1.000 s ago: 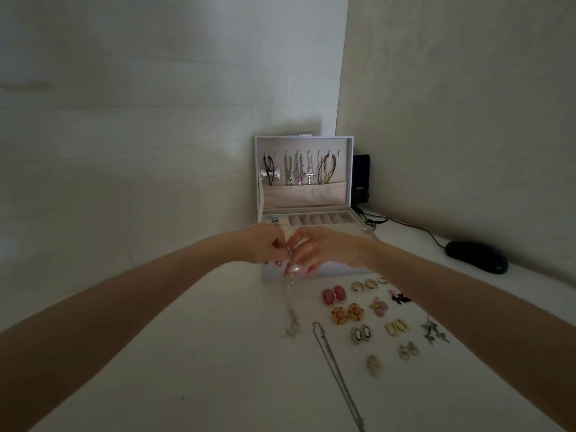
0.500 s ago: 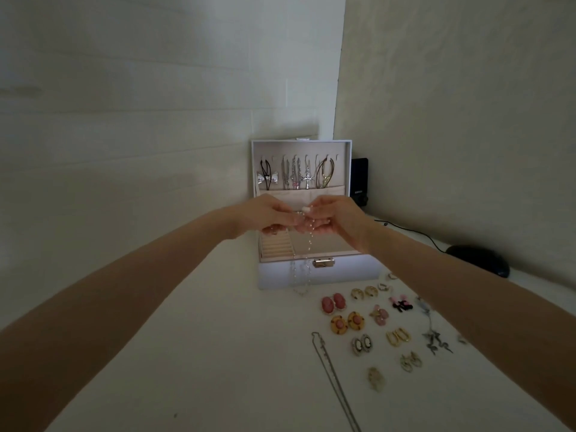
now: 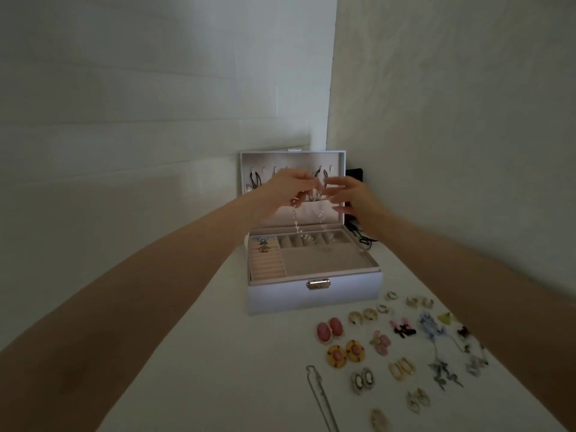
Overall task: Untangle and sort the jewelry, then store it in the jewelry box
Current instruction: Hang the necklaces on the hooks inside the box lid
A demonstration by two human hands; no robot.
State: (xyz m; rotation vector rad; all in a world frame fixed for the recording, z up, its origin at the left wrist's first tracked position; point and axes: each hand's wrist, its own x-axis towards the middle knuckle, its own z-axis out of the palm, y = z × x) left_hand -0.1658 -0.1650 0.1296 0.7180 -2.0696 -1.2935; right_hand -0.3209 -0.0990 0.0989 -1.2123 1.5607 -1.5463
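A white jewelry box (image 3: pixel 314 294) stands open at the back of the table, its lid (image 3: pixel 249 163) upright with necklaces hung on hooks. My left hand (image 3: pixel 285 190) and my right hand (image 3: pixel 349 196) are raised in front of the lid, each pinching an end of a beaded silver necklace (image 3: pixel 295 219). Its loop hangs down over the box's small compartments. Two rings (image 3: pixel 263 244) sit in the ring rolls at the box's left. Much of the lid's hooks is hidden behind my hands.
Several pairs of earrings (image 3: pixel 330 330) lie in rows on the white table, right of the box's front. A thin silver chain (image 3: pixel 321 397) lies near the front edge. A black device (image 3: pixel 353 176) and cable stand behind the box by the right wall.
Both hands rose with the beaded necklace from in front of the box up to the lid's hooks. The necklace now hangs over the compartments instead of the table.
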